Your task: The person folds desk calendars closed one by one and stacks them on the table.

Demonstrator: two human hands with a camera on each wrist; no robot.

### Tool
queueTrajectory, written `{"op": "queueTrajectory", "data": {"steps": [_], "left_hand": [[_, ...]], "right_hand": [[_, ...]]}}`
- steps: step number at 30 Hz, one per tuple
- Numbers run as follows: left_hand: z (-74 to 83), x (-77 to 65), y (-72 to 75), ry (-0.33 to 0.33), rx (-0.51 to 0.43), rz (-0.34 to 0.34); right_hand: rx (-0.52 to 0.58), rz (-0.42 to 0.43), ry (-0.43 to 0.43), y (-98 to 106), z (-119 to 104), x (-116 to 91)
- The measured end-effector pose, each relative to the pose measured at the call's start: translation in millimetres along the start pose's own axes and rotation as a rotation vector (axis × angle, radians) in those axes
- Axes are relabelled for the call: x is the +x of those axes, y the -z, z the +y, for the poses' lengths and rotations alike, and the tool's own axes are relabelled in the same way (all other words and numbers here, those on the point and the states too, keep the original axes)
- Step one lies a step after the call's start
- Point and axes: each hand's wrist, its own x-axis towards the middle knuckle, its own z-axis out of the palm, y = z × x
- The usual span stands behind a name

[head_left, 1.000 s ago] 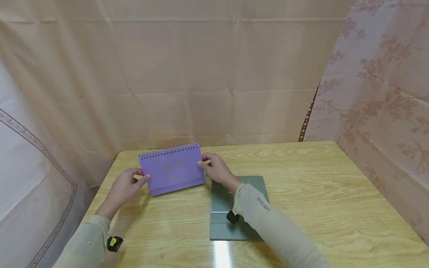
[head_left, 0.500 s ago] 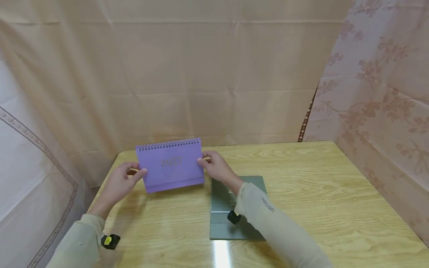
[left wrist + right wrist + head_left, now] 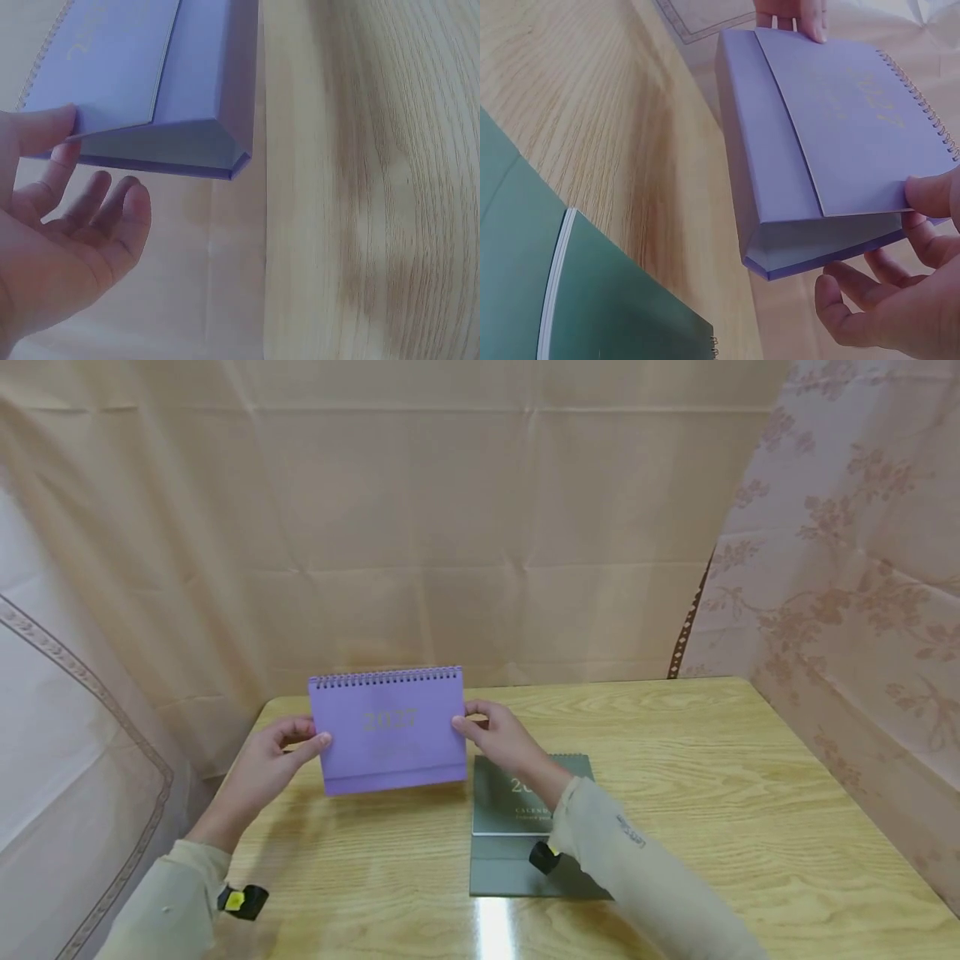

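Observation:
A purple desk calendar (image 3: 390, 727) with a spiral binding along its top and "2027" on its cover is held up above the table, its stand spread into a wedge. My left hand (image 3: 262, 768) pinches its left edge between thumb and index finger; in the left wrist view the other fingers of the left hand (image 3: 75, 232) curl loosely beneath. At the opposite edge my right hand (image 3: 506, 739) pinches it the same way. Below my right forearm a green calendar (image 3: 502, 860) lies flat, partly covered by the sleeve.
The wooden table (image 3: 712, 810) reaches back to a beige curtain (image 3: 480, 527). A floral cloth (image 3: 855, 585) hangs on the right, and a white cloth (image 3: 67, 760) with a patterned band hangs on the left.
Both hands have raised the purple calendar slightly and levelled it from its earlier tilt. The right hand has shifted a little to the right, uncovering more of the green calendar's cover.

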Motion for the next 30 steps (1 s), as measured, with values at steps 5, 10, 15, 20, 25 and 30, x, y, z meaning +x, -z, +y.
{"op": "queueTrajectory", "data": {"steps": [5,10,15,20,25,30], "left_hand": [[-2.2,-0.8,1.5,0.015,-0.068,-0.038],[-3.8,-2.8,3.2,0.027,-0.127,-0.079],[-5.4,-5.0,4.2,0.032,-0.144,-0.128],[-6.4,-7.0,3.2,0.034,-0.189,-0.169],[-6.7,-6.9,2.8,0.042,-0.203,-0.182],[-6.5,-6.0,2.6,0.046,-0.201,-0.185]], "right_hand": [[0.012,-0.016,0.023,1,-3,-5],[0.003,-0.028,0.029,3,-4,-10],[-0.020,-0.035,0.031,4,-4,-14],[-0.001,-0.049,0.048,4,-2,-16],[0.004,-0.063,0.057,4,-1,-17],[0.023,-0.068,0.045,5,0,-18]]}}
